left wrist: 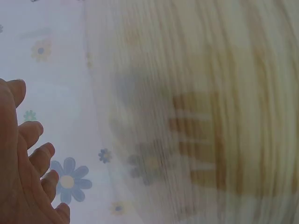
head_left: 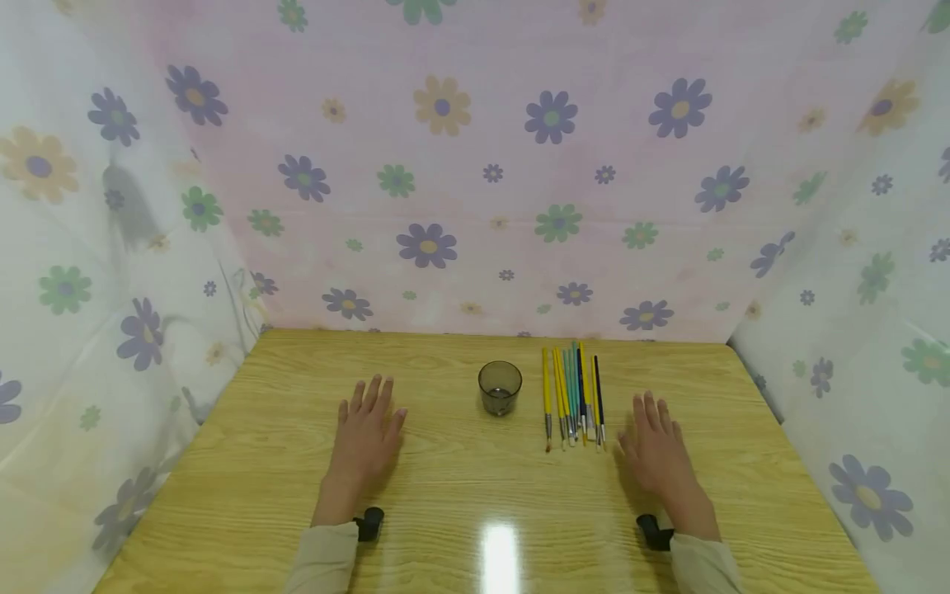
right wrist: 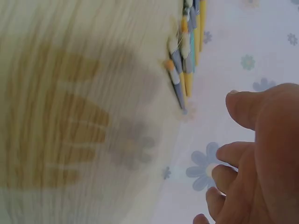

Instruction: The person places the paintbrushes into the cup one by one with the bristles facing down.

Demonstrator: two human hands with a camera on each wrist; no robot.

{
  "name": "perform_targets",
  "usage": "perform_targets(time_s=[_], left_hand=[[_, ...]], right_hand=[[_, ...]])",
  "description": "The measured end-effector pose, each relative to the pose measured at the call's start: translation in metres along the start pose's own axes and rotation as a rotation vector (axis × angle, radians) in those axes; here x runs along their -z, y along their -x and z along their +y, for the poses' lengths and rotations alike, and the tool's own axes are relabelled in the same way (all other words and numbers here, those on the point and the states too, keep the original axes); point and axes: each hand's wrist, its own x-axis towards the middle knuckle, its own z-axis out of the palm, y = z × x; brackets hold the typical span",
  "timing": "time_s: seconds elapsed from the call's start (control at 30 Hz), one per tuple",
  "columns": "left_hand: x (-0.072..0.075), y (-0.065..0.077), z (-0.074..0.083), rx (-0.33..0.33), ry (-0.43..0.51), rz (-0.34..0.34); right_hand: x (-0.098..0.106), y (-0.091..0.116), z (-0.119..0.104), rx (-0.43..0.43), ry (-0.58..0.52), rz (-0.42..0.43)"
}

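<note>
My left hand [head_left: 364,441] is over the left half of the wooden table, fingers extended and holding nothing. In the left wrist view its fingers [left wrist: 42,156] stand apart from the table surface, which shows the hand's reflection. A see-through dark glass cup [head_left: 500,388] stands upright between the hands. To the cup's right lies a row of several paintbrushes [head_left: 575,392] with yellow, teal and dark handles, bristles pointing toward me. Just right of the brushes, my right hand [head_left: 656,454] has its fingers extended and nothing in them. Bristle ends of the brushes show in the right wrist view too.
The wooden table [head_left: 438,495] has a glossy surface with a bright light reflection near the front. Flower-patterned curtains [head_left: 475,181] surround it at the back and both sides. A black camera mount [head_left: 369,525] sits at the left wrist, another [head_left: 655,533] at the right.
</note>
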Motion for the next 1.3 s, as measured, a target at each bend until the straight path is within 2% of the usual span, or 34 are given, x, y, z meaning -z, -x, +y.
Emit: perform_targets(time_s=[0.1, 0.2, 0.4, 0.57, 0.77, 0.9, 1.0, 1.17, 1.3], left_hand=[[-0.002, 0.000, 0.003, -0.013, 0.059, -0.009], [-0.008, 0.000, 0.009, -0.052, 0.166, -0.023], [-0.025, 0.001, 0.025, -0.133, 0.447, -0.055], [-0.034, -0.007, 0.040, -0.234, 0.573, 0.018], [-0.037, -0.027, 0.056, -0.316, 0.623, 0.092], [-0.035, -0.041, 0.068, -0.321, 0.688, 0.091], [-0.037, -0.053, 0.074, -0.309, 0.777, 0.065], [-0.046, -0.068, 0.076, -0.260, 0.932, -0.014], [-0.056, -0.074, 0.074, -0.204, 1.007, -0.043]], right_hand=[[-0.002, 0.001, -0.004, 0.011, -0.007, -0.010], [-0.003, 0.003, -0.007, 0.021, -0.058, -0.031], [-0.001, 0.006, -0.018, 0.047, -0.322, -0.102], [0.002, 0.000, -0.024, 0.027, -0.440, -0.119], [0.006, -0.024, -0.020, -0.091, -0.576, -0.106], [0.007, -0.044, -0.014, -0.150, -0.657, -0.070], [0.006, -0.061, -0.007, -0.184, -0.714, -0.058], [0.006, -0.084, 0.003, -0.235, -0.754, -0.092], [0.003, -0.096, 0.010, -0.275, -0.757, -0.141]])
